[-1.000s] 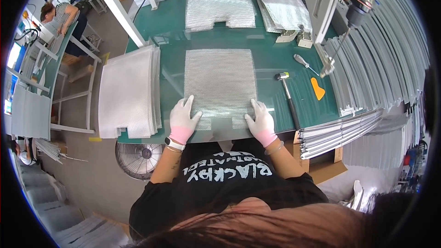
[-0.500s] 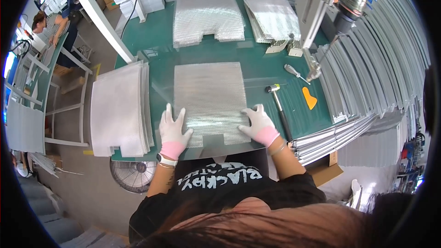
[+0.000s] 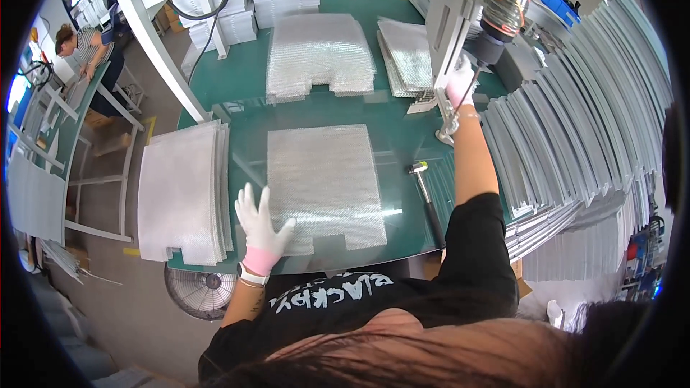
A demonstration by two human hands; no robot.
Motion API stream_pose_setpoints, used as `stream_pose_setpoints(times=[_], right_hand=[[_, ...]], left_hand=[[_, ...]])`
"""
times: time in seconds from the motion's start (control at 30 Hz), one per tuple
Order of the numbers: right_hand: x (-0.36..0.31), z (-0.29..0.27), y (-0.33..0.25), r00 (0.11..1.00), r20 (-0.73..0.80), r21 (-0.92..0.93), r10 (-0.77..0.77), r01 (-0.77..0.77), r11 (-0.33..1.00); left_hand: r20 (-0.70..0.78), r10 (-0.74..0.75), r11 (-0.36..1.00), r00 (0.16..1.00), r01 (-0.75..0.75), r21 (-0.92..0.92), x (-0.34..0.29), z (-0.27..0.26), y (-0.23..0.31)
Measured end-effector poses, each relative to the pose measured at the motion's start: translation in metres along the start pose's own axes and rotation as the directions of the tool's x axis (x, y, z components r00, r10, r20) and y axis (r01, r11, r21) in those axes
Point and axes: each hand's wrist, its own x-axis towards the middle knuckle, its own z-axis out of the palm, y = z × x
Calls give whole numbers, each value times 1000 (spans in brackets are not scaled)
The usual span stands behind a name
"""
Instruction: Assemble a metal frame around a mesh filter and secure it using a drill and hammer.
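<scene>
A silvery mesh sheet [image 3: 327, 183] with a notch in its near edge lies flat on the green tabletop. My left hand [image 3: 260, 226], in a white glove with a pink cuff, rests at its left edge near the front corner, fingers spread. Reaching far to the right is my right hand [image 3: 461, 85], gloved alike, beside small metal brackets [image 3: 422, 103] in front of a mesh stack [image 3: 407, 57]. A metal post and a hanging power tool [image 3: 496, 25] partly cover that hand, hiding its fingers. A hammer [image 3: 430, 208] with a black handle lies right of the sheet.
Notched mesh sheets are stacked at the left [image 3: 180, 194] and the far side [image 3: 320, 50]. Tall rows of grey panels [image 3: 575, 129] line the right. A white post [image 3: 154, 43] stands at the far left. A floor fan [image 3: 203, 293] sits below; another person [image 3: 88, 50] works beyond.
My right hand has left the sheet's right edge and reached far right to the brackets. My left hand stays by the left edge. My right arm now covers where the screwdriver and yellow scraper lay.
</scene>
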Motion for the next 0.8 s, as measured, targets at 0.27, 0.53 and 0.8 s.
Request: stream_pose_setpoints(times=[0.27, 0.53, 0.8], right_hand=[[-240, -48, -119, 961, 139, 320, -240, 186, 929], [-299, -131, -183, 837, 495, -185, -233, 364, 913], [-323, -118, -162, 708, 674, -202, 208, -94, 975]], left_hand=[[260, 178, -298, 949, 304, -905, 9, 42, 68], [90, -367, 65, 926, 123, -990, 0, -4, 50], [-3, -105, 869, 994, 90, -487, -14, 2, 8]])
